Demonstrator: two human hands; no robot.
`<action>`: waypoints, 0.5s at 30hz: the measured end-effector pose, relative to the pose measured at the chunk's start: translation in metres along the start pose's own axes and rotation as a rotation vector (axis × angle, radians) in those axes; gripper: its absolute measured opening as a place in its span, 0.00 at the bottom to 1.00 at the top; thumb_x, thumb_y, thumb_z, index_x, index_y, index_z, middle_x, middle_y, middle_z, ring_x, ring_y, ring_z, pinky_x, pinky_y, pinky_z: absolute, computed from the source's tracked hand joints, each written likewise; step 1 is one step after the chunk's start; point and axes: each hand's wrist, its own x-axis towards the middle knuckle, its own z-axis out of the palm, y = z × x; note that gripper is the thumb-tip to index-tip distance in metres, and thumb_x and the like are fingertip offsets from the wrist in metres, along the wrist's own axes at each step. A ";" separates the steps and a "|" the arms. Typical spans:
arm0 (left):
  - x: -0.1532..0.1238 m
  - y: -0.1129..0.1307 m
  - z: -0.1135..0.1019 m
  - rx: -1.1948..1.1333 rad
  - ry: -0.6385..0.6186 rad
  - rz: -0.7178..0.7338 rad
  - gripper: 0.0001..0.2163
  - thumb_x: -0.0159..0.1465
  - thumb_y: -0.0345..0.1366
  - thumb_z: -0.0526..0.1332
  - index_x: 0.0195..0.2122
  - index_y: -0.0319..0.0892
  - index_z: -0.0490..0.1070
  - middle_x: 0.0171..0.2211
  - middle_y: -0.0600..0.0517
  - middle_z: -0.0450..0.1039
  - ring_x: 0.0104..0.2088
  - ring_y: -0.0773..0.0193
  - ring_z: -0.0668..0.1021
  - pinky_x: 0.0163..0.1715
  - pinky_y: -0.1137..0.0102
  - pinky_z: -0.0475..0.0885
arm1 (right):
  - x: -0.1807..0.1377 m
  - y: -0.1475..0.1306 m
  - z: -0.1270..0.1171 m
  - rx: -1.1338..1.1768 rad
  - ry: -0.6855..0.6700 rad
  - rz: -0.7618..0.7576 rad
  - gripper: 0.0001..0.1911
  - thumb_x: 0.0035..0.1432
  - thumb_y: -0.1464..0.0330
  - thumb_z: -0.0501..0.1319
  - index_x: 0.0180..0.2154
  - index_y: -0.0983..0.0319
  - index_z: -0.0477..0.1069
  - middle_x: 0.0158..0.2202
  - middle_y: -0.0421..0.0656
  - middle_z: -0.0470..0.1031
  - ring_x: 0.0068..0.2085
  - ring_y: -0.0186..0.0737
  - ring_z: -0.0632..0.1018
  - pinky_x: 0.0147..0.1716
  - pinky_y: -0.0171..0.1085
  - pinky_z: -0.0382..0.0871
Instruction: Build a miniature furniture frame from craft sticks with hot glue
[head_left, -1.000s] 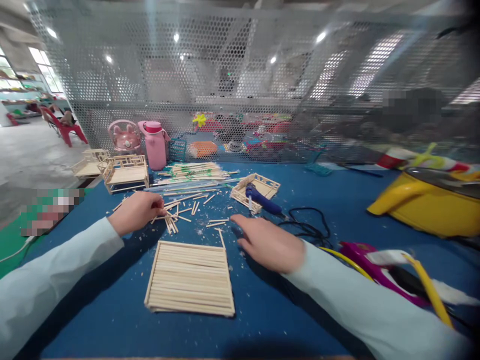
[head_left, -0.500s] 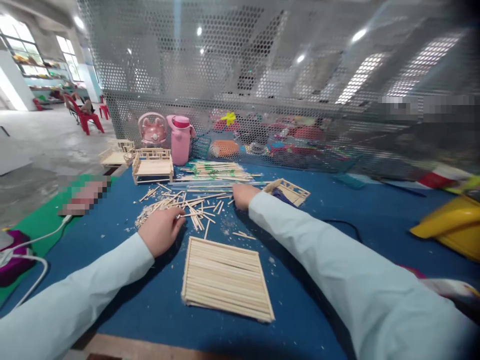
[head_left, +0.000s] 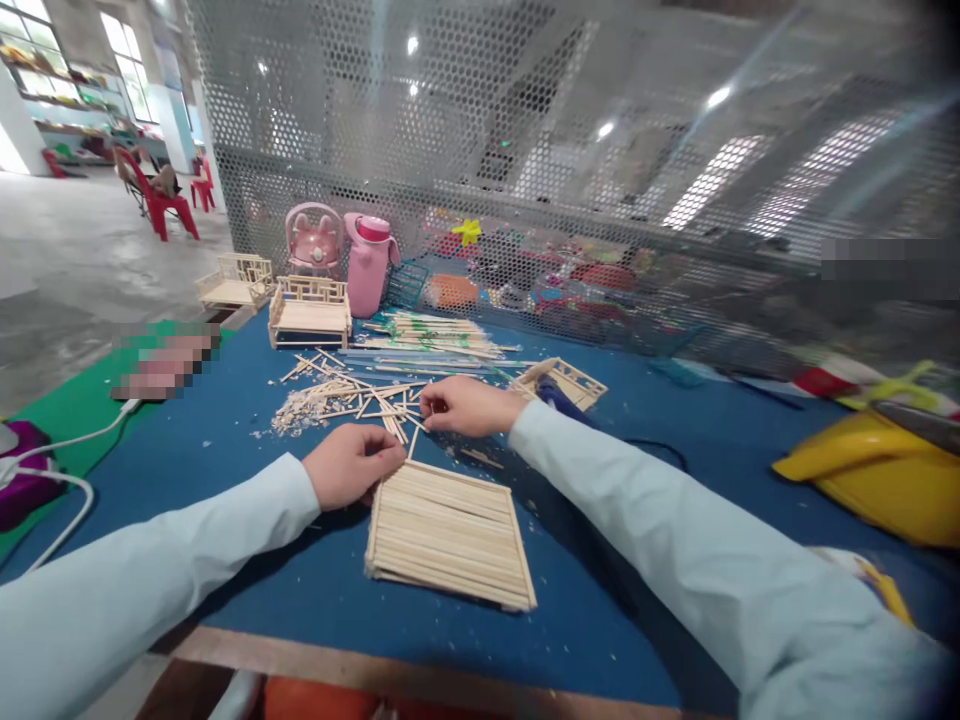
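A flat panel of wooden sticks [head_left: 450, 535], edged with thin sticks, lies on the blue table in front of me. At its far left corner is my left hand [head_left: 352, 465], thumb and fingers pinched together; what they hold, if anything, is hidden. My right hand [head_left: 472, 405] is beyond the panel, at the right edge of a pile of loose short sticks [head_left: 360, 400]. Its fingers are curled together, and I cannot make out anything in them. Between the hands, one short stick [head_left: 413, 442] lies near the panel's far edge.
Small stick-built furniture pieces [head_left: 311, 310] stand at the back left, near a pink bottle [head_left: 367, 270]. Bundled long sticks [head_left: 435, 332] lie behind the pile. Beyond my right wrist are a dark blue tool [head_left: 562, 398] and a railed stick frame [head_left: 581, 382]. A perforated metal screen [head_left: 525, 130] rises behind.
My right hand has drawn back toward me and leftward from the long sticks. My left hand has moved right, from the loose pile to the panel's corner. The view has shifted slightly.
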 end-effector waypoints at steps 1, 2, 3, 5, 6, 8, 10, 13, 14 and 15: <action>0.001 -0.002 0.000 -0.008 0.021 0.027 0.11 0.55 0.42 0.57 0.27 0.39 0.66 0.17 0.58 0.62 0.16 0.73 0.64 0.16 0.77 0.61 | 0.001 -0.001 0.004 0.013 -0.001 -0.018 0.06 0.50 0.67 0.59 0.31 0.64 0.71 0.28 0.40 0.74 0.27 0.31 0.70 0.26 0.28 0.58; 0.002 -0.003 0.001 -0.010 0.044 0.063 0.11 0.55 0.42 0.57 0.26 0.39 0.67 0.17 0.58 0.62 0.17 0.73 0.64 0.17 0.77 0.61 | 0.002 -0.002 0.008 0.015 0.004 -0.021 0.07 0.51 0.67 0.59 0.30 0.64 0.71 0.27 0.40 0.74 0.27 0.30 0.69 0.25 0.28 0.57; 0.003 -0.005 0.001 -0.011 0.066 0.100 0.11 0.54 0.42 0.57 0.26 0.39 0.67 0.18 0.58 0.63 0.17 0.73 0.64 0.17 0.77 0.60 | 0.004 -0.002 0.012 0.006 0.009 -0.014 0.07 0.51 0.67 0.59 0.30 0.65 0.71 0.26 0.41 0.74 0.26 0.30 0.69 0.25 0.28 0.56; 0.006 -0.008 0.002 -0.035 0.097 0.138 0.11 0.53 0.42 0.59 0.26 0.38 0.68 0.19 0.58 0.63 0.19 0.73 0.64 0.18 0.77 0.60 | 0.009 -0.002 0.016 -0.015 0.014 -0.005 0.07 0.52 0.68 0.58 0.29 0.65 0.72 0.25 0.41 0.74 0.26 0.30 0.69 0.25 0.29 0.56; 0.007 -0.009 0.003 -0.066 0.106 0.131 0.11 0.53 0.43 0.59 0.26 0.38 0.68 0.19 0.58 0.64 0.19 0.73 0.64 0.19 0.77 0.59 | 0.010 -0.002 0.017 -0.026 0.017 -0.006 0.07 0.52 0.68 0.57 0.29 0.65 0.72 0.25 0.41 0.74 0.26 0.30 0.69 0.25 0.29 0.56; 0.009 -0.010 0.006 -0.151 0.121 0.088 0.12 0.51 0.44 0.60 0.26 0.38 0.68 0.18 0.59 0.63 0.18 0.73 0.63 0.19 0.76 0.59 | 0.009 -0.001 0.018 -0.054 0.024 -0.012 0.08 0.52 0.70 0.56 0.29 0.65 0.73 0.26 0.42 0.75 0.26 0.31 0.70 0.26 0.29 0.56; 0.009 -0.010 0.009 -0.245 0.141 0.049 0.13 0.50 0.45 0.61 0.25 0.38 0.67 0.17 0.59 0.63 0.17 0.73 0.63 0.19 0.76 0.58 | 0.007 -0.001 0.017 -0.089 0.033 -0.011 0.09 0.51 0.72 0.55 0.30 0.64 0.73 0.28 0.44 0.76 0.28 0.33 0.72 0.26 0.30 0.56; 0.010 -0.010 0.015 -0.364 0.182 0.047 0.14 0.48 0.45 0.63 0.25 0.38 0.67 0.18 0.58 0.65 0.19 0.73 0.66 0.20 0.76 0.60 | 0.005 -0.002 0.017 -0.137 0.033 -0.006 0.10 0.51 0.72 0.54 0.32 0.64 0.74 0.32 0.47 0.77 0.32 0.37 0.74 0.27 0.31 0.57; 0.010 -0.010 0.017 -0.398 0.198 0.051 0.14 0.47 0.45 0.64 0.26 0.38 0.67 0.19 0.58 0.66 0.19 0.72 0.66 0.21 0.76 0.60 | 0.005 -0.003 0.017 -0.148 0.028 -0.006 0.11 0.51 0.72 0.54 0.33 0.64 0.74 0.33 0.48 0.77 0.33 0.38 0.74 0.27 0.31 0.58; 0.010 -0.010 0.019 -0.428 0.215 0.050 0.14 0.47 0.45 0.64 0.26 0.38 0.67 0.19 0.57 0.67 0.20 0.72 0.67 0.21 0.75 0.61 | 0.005 -0.003 0.017 -0.158 0.020 -0.007 0.11 0.50 0.72 0.54 0.33 0.64 0.74 0.33 0.48 0.77 0.33 0.39 0.75 0.28 0.31 0.58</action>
